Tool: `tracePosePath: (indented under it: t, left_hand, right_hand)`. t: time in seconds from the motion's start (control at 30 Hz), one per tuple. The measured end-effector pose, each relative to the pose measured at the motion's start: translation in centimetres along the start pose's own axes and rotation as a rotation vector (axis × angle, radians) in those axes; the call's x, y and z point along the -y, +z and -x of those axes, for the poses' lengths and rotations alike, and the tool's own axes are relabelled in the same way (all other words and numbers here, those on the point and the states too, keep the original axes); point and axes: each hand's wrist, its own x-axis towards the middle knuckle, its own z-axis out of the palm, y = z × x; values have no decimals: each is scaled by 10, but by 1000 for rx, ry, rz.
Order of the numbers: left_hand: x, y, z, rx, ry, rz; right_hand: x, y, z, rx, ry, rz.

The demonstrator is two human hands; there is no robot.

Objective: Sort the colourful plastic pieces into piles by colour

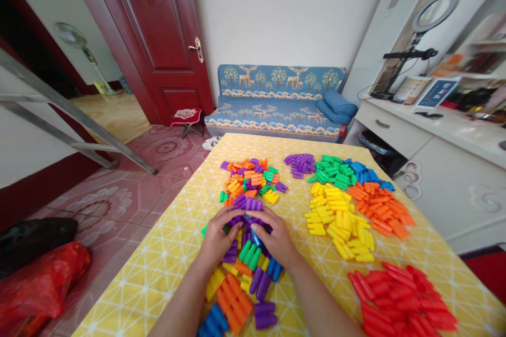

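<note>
My left hand [218, 236] curls its fingers and thumb around purple plastic building blocks in the mixed heap. Facing it, my right hand [276, 237] is closed in the same way on purple blocks [253, 204], its thumb near a blue piece. The fingers partly hide these blocks, so how many each hand grips is unclear. Below the hands lie green blocks [248, 255], orange blocks [234, 303], blue blocks [213, 321] and a purple block [264, 316]. Just beyond them spreads another mixed pile [253, 176] of orange, purple, green and yellow pieces.
Single-colour piles lie on the right of the yellow tablecloth [150, 284]: purple [300, 165], green [332, 171], blue [361, 172], orange [381, 208], yellow [340, 216] and red [407, 300]. A blue sofa [272, 108] stands behind the table, a white cabinet [446, 168] to the right.
</note>
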Motion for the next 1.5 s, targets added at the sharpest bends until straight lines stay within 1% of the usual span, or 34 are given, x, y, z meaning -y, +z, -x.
tracePosePath:
  t: [0.1,0.17,0.27,0.37,0.47,0.57,0.67,0.77,0.9,1.0,1.07,1.17,1.27,1.37,1.43,1.5]
  left_hand:
    - [-6,-4,-1,-63,-14,25]
    - [-9,-6,-1,-102,-28,59]
    - [-13,-7,0,-114,-66,144]
    - [-14,-5,2,-92,-115,229]
    - [-12,-1,2,-46,-124,276]
    - [-10,1,2,1,-109,267]
    - [-8,0,2,37,-100,237]
    - [-6,0,3,73,-128,249]
    - [-5,1,-2,101,-183,292]
    - [-8,0,-16,186,-181,253]
    - [-12,-2,-30,246,-132,191]
    - [-13,-2,-49,284,-87,141]
    - [-5,5,-58,273,-140,148]
    - [5,13,-57,239,-177,198]
    - [10,16,-54,227,-192,243]
    - [12,17,-50,222,-207,282]
  right_hand:
    - [-6,0,1,-44,9,34]
    - [-10,0,2,-65,0,106]
    - [-10,0,3,-56,-30,244]
    - [-7,1,4,-66,-62,326]
    - [-3,3,5,-130,-88,346]
    - [0,2,6,-174,-103,311]
    - [2,2,6,-187,-104,244]
    - [-1,4,6,-240,-50,147]
    - [-12,8,4,-329,99,9]
    - [-21,8,3,-390,182,-81]
    - [-25,7,2,-412,216,-144]
    - [-27,4,2,-405,258,-103]
    - [-27,-1,2,-426,223,24]
    - [-29,-4,2,-440,195,67]
    - [-31,-4,3,-454,230,57]
    - [-33,-3,3,-502,268,7]
